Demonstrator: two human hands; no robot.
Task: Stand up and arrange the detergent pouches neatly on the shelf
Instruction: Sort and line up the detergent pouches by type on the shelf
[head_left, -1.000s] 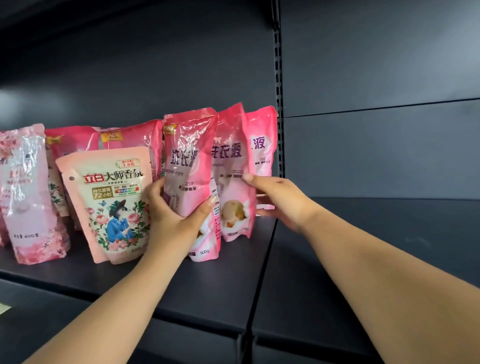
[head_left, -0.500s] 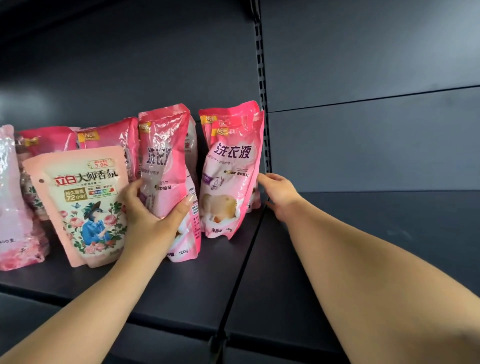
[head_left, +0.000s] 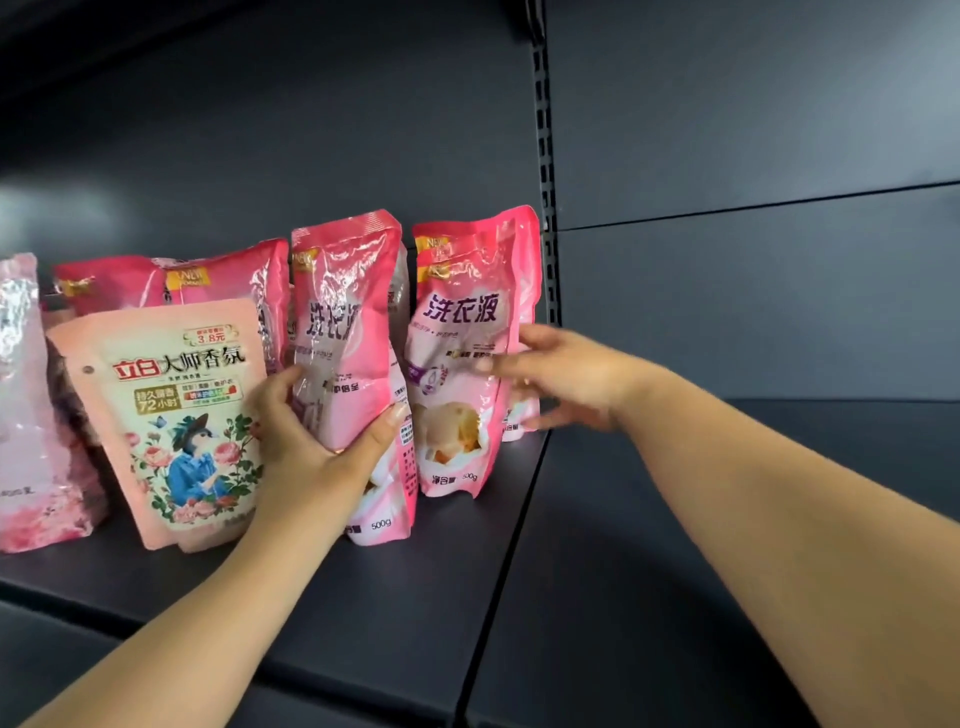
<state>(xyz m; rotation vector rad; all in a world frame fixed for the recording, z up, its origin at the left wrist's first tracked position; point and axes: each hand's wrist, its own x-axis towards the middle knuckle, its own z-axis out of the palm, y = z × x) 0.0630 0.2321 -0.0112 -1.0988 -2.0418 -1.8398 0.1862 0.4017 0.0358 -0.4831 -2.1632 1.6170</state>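
Several pink detergent pouches stand on a dark shelf (head_left: 395, 613). My left hand (head_left: 317, 447) grips the middle pink pouch (head_left: 348, 332) around its lower half, thumb on its right side. To its right stands another pink pouch (head_left: 462, 353) facing me, with more pouches pressed behind it. My right hand (head_left: 561, 374) reaches to that pouch's right edge with fingers spread and blurred, touching or nearly touching it. A peach floral pouch (head_left: 171, 415) stands left of my left hand. More pink pouches (head_left: 218, 275) stand behind it.
A glossy pink rose-print pouch (head_left: 26, 415) stands at the far left. A slotted upright post (head_left: 545, 171) divides the shelf back. The right shelf section (head_left: 701, 571) lies beyond the seam. The shelf's front edge runs across the lower left.
My right hand has come forward from beside the right pouch's base to its right edge, fingers spreading. The left hand keeps its hold on the middle pouch. The view has shifted slightly.
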